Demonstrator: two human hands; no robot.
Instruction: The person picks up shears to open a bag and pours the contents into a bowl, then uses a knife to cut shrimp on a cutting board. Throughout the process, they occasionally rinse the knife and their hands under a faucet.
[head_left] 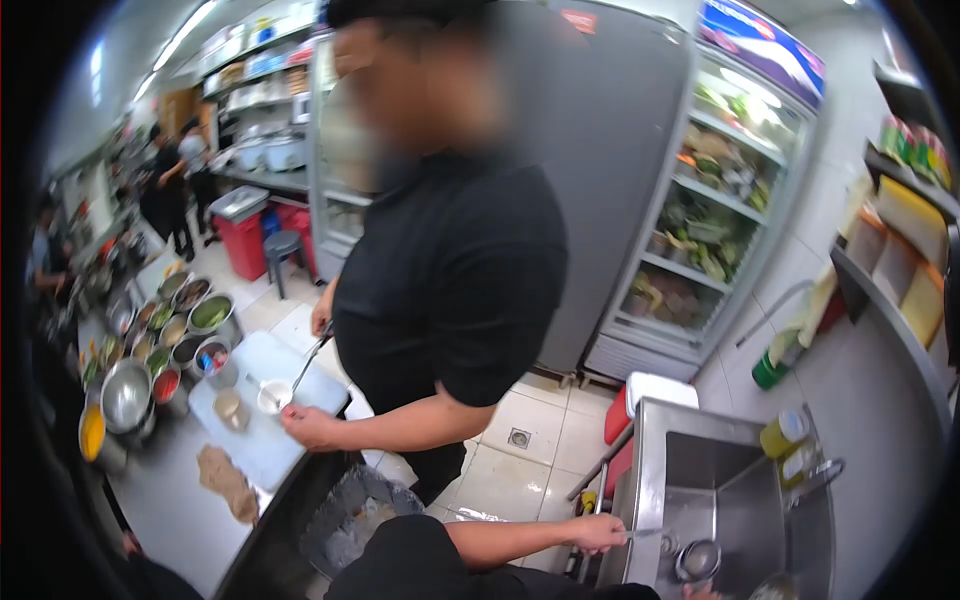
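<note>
At the lower right, my left hand (598, 533) is closed around the handle of a metal utensil with a small round head (667, 542), which reaches over the sink (690, 450). Blur keeps me from telling whether it is a ladle or a whisk. Close to its head is a round metal cup (698, 560) inside the basin. Only a bit of my right hand (702, 592) shows at the bottom edge, beside the cup; its fingers are mostly hidden. Another metal vessel (775, 588) is partly cut off there.
A co-worker (450, 260) in black stands ahead, holding a white cup (274, 397) over a cutting board (265, 440). Several metal containers (128, 395) crowd the left counter. A lined bin (330, 500) stands below. Bottles (783, 433) sit by the faucet (822, 472).
</note>
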